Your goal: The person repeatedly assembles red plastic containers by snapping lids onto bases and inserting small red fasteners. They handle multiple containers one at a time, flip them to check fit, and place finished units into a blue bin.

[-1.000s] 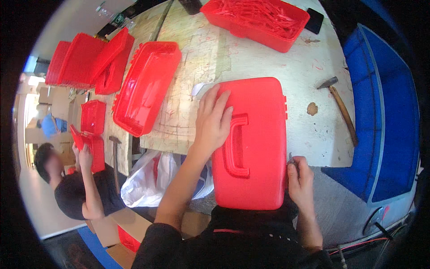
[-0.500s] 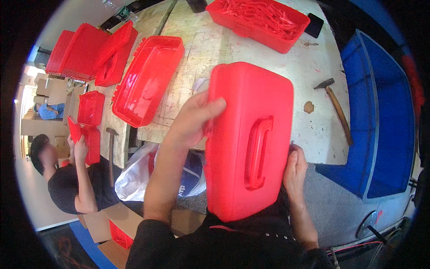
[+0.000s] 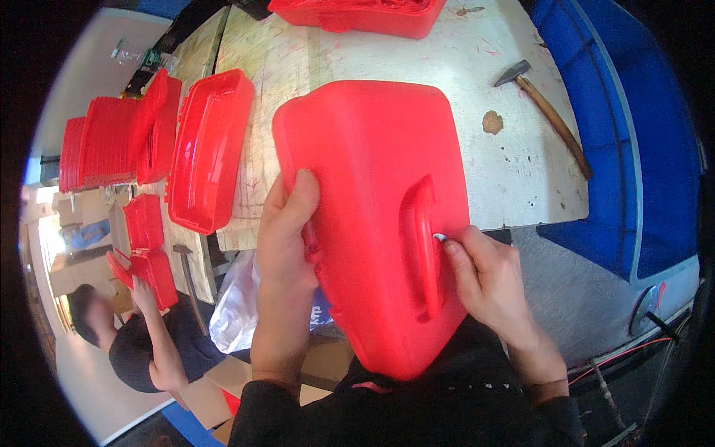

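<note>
A red plastic case point(image 3: 365, 141) with a moulded carrying handle point(image 3: 423, 261) is held tilted in front of my body. My left hand point(image 3: 287, 223) is closed on its left edge, the thumb lying over the outer face. Beside the handle, my right hand point(image 3: 488, 279) pinches a small tool point(image 3: 440, 237). Only its short, pale tip shows, at the right side of the handle; the rest is hidden in my fingers, so its exact kind is unclear.
A hammer point(image 3: 547, 112) lies on the worn table point(image 3: 521, 179), near a blue crate point(image 3: 633, 149). Left are an open red tray point(image 3: 208, 149) and stacked red parts point(image 3: 104, 141). Another red tray point(image 3: 357, 16) sits at the back. A co-worker point(image 3: 160, 335) handles a red box at far left.
My right hand has come from behind the case's right edge to its handle, showing the small tool. The case has turned and shifted left; my left hand still grips its left edge.
</note>
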`<state>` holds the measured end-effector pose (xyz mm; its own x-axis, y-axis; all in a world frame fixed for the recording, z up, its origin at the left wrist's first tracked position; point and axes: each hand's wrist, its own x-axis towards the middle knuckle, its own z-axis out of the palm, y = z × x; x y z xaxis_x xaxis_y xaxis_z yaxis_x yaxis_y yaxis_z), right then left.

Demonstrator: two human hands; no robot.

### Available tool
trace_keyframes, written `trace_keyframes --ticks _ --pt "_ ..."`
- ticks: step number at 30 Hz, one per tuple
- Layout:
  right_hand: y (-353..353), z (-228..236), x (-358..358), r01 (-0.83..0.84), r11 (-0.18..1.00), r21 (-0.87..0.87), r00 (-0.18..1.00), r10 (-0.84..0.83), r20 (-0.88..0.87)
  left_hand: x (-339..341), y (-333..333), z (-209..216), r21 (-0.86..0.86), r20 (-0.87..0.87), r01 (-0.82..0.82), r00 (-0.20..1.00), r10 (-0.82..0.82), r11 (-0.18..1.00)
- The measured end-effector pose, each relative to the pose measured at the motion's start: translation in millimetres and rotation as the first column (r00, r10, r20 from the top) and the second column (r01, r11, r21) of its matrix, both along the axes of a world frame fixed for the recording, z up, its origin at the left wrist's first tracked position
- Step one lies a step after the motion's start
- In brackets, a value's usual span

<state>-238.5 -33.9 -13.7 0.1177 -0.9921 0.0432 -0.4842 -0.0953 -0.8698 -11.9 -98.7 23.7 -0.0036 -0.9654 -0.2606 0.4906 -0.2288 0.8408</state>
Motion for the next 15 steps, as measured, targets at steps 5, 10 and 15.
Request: trace_keyframes --ticks 5,10,15 --pt "-5.3 1.3 1.7 0.026 0.999 -0.022 0.999 -0.027 -0.044 0.1 2.6 0.5 -0.006 -0.035 -0.003 0.999 0.003 1.000" --pt "-4.5 3.9 2.5 0.018 0.999 -0.046 0.995 -0.023 -0.102 2.7 6.5 -2.2 -0.020 -0.053 0.006 0.999 -0.007 1.000" --pt "1.4 5.3 3.5 0.026 0.999 -0.044 0.989 -0.032 -0.147 4.2 5.8 -3.0 -0.077 -0.107 0.050 0.993 -0.058 0.996"
